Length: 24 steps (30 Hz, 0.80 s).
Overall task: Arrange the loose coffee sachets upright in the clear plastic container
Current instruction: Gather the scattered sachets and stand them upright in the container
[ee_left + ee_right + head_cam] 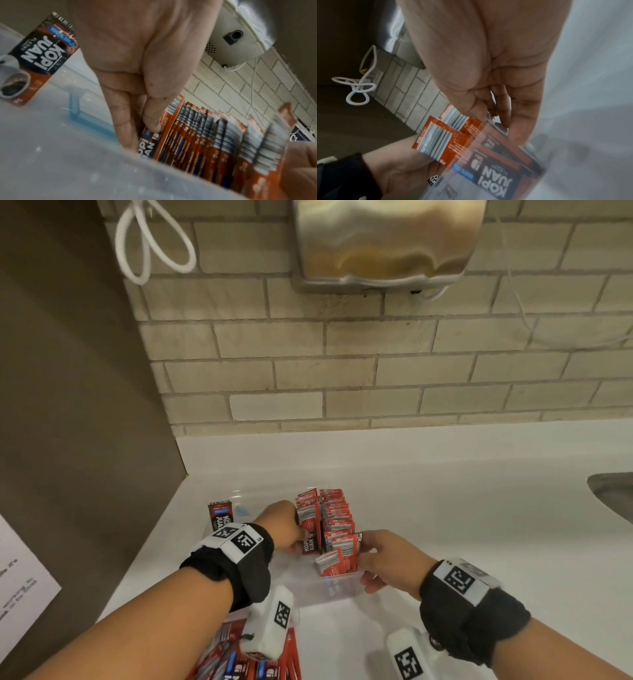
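Mid-filling: left hand [286, 529] pinches a sachet [310, 529] inside the container [308, 587]; right hand [383, 559] seemingly pinches the row's [337, 518] near end. Next, seat it upright.

Left hand [286, 529] fingertips hidden behind standing sachets [334, 525]. Clear container [308, 580] walls barely readable, edges lost against white worktop [445, 508]. Loose sachet pile [239, 662] cut off at bottom edge, partly covered by wrist camera. Sink [613, 494] cropped at right. Paper sheet [20, 587] text too blurred to read.

white counter [445, 508], clear container [308, 587], loose sachets [239, 659]
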{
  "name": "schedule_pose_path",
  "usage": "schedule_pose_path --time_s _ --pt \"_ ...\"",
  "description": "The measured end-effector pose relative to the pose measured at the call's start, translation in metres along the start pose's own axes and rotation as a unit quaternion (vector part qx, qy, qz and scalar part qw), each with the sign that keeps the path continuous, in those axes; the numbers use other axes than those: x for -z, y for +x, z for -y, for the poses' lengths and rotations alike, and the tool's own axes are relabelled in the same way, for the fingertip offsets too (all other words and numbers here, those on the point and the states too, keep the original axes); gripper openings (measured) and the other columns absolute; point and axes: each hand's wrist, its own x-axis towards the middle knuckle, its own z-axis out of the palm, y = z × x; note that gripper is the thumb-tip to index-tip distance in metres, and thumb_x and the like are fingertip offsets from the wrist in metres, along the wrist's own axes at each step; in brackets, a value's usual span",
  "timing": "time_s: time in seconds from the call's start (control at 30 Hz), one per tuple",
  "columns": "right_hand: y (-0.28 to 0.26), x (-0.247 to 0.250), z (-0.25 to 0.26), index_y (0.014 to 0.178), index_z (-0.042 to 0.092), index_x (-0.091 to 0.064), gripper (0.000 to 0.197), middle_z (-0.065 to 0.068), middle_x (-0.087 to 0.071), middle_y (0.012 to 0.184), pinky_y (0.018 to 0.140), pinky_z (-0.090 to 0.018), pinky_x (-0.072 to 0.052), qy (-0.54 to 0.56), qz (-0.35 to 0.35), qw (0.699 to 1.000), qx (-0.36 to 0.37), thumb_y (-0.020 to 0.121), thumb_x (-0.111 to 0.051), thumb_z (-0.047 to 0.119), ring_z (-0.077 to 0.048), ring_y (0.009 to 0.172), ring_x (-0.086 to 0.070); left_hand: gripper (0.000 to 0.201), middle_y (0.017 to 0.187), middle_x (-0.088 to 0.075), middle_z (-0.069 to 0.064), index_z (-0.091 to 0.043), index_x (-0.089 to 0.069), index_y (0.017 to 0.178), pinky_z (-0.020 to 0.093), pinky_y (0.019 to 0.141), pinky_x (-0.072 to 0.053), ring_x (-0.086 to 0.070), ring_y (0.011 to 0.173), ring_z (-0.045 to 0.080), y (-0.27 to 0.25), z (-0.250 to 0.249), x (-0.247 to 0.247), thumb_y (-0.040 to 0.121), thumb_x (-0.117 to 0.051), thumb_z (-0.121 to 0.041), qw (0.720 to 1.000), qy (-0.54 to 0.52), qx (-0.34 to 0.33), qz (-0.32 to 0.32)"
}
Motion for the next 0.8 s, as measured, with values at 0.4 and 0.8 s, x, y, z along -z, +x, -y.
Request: schedule_pose_path --time_s 0.4,0.8 --pt "-0.023 -0.021 -0.003 0.118 0.010 -0.056 0.027 -0.011 -0.065 0.103 0.066 -0.025 -0.057 0.018 -0.006 1.000 0.015 0.093 -0.048 0.010 -0.014 0.065 -0.061 0.018 0.095 -0.071 0.018 0.002 -0.067 0.095 0.041 0.089 -0.054 -0.068 0.090 0.028 -0.030 0.008 0.005 0.087 -0.067 -0.014 0.998 -0.020 0.028 0.058" --pt "-0.028 -0.024 -0.001 0.115 0.008 -0.057 0.024 -0.002 -0.067 0.091 0.075 -0.036 -0.057 0.082 -0.013 0.997 0.003 0.092 -0.051 0.008 -0.016 0.065 -0.061 0.033 0.113 -0.066 0.011 -0.007 -0.055 0.124 0.022 0.078 -0.055 -0.066 0.098 0.016 -0.115 -0.016 0.026 0.091 -0.056 -0.006 0.995 -0.049 0.053 0.073"
